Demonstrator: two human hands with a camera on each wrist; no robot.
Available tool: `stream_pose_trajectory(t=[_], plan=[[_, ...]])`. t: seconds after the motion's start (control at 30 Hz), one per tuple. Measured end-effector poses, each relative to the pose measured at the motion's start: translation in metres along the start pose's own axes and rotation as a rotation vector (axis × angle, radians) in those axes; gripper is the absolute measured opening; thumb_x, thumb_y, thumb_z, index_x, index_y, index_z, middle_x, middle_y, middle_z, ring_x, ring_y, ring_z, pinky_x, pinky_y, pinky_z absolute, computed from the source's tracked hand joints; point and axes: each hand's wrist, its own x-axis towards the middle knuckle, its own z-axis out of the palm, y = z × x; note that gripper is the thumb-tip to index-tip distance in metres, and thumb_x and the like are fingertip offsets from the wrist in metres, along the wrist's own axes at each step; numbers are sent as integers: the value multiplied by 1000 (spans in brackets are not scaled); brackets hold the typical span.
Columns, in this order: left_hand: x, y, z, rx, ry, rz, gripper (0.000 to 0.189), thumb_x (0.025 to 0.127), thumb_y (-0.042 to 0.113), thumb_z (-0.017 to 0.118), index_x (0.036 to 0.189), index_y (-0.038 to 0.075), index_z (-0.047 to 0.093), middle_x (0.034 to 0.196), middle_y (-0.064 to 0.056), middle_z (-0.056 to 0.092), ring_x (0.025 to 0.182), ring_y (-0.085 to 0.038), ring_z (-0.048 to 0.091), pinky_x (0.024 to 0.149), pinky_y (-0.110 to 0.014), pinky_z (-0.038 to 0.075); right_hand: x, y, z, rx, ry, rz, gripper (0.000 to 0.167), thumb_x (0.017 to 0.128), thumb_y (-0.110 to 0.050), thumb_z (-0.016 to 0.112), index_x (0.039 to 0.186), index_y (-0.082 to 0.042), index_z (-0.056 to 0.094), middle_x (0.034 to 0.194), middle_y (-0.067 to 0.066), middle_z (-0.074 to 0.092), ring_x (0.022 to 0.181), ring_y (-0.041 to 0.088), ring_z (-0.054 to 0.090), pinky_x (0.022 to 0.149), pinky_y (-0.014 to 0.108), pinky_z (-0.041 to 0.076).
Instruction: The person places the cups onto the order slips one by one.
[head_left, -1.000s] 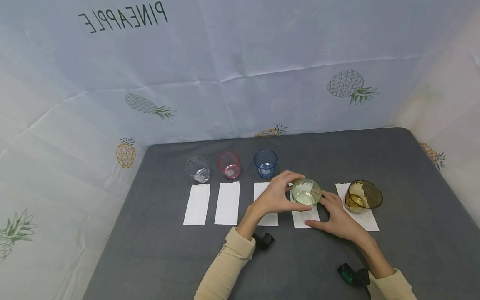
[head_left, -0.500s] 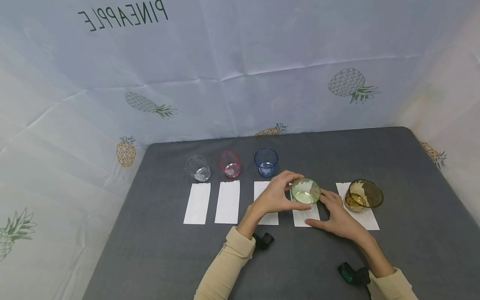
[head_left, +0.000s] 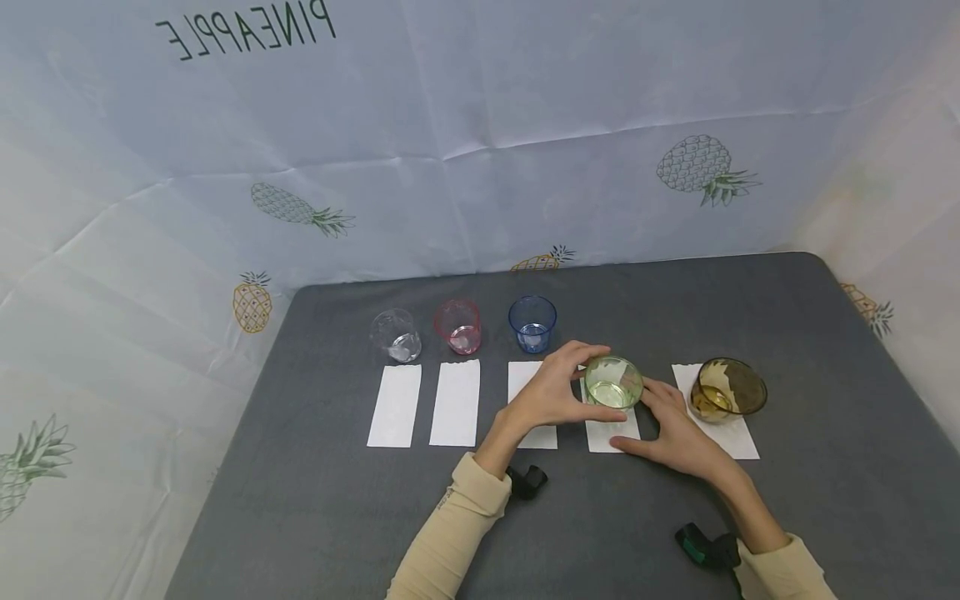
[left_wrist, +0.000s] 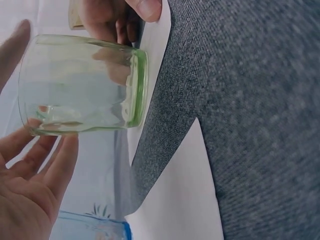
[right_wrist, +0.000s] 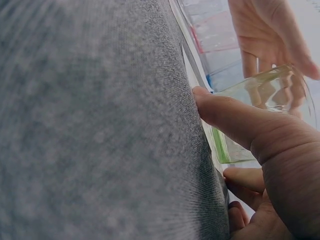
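A green-tinted clear glass (head_left: 613, 385) stands upright over a white paper strip (head_left: 609, 438). My left hand (head_left: 553, 392) holds it near the rim, thumb on the near side and fingers on the far side. In the left wrist view, those fingers lie along the side of the green glass (left_wrist: 80, 85). My right hand (head_left: 678, 437) is spread low to the right of the glass, thumb tip on the strip. The right wrist view shows the thumb (right_wrist: 240, 117) in front of the glass base and the other fingers by the strip's far edge. Whether these touch the glass is unclear.
Clear (head_left: 397, 335), pink (head_left: 458, 327) and blue glasses (head_left: 532, 323) stand at the back, behind paper strips (head_left: 393, 408). An amber glass (head_left: 726, 392) stands on a strip at the right. Grey cloth (head_left: 315, 517) covers the table, with a pineapple-print curtain (head_left: 450, 125) behind.
Hands and glasses keep nearly the same places. Only a very slight shift of the whole head view shows.
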Motion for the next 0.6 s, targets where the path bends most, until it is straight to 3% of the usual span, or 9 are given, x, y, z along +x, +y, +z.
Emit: stream_pose_trajectory(t=[0.3, 0.6], plan=[[0, 3, 1, 61, 5, -21, 75, 81, 37, 87, 145, 11, 57, 134, -5, 58, 123, -13, 59, 104, -19, 51, 0, 0, 1, 0, 6, -5, 88, 78, -30, 89, 146, 8, 47, 152, 35, 40, 141, 60, 23, 106, 76, 26], [-1, 3, 2, 30, 6, -32, 75, 82, 35, 86, 145, 10, 56, 134, -6, 57, 126, -15, 59, 105, -19, 50, -2, -3, 2, -8, 46, -18, 87, 77, -28, 89, 144, 10, 47, 150, 36, 42, 139, 59, 29, 106, 76, 28]])
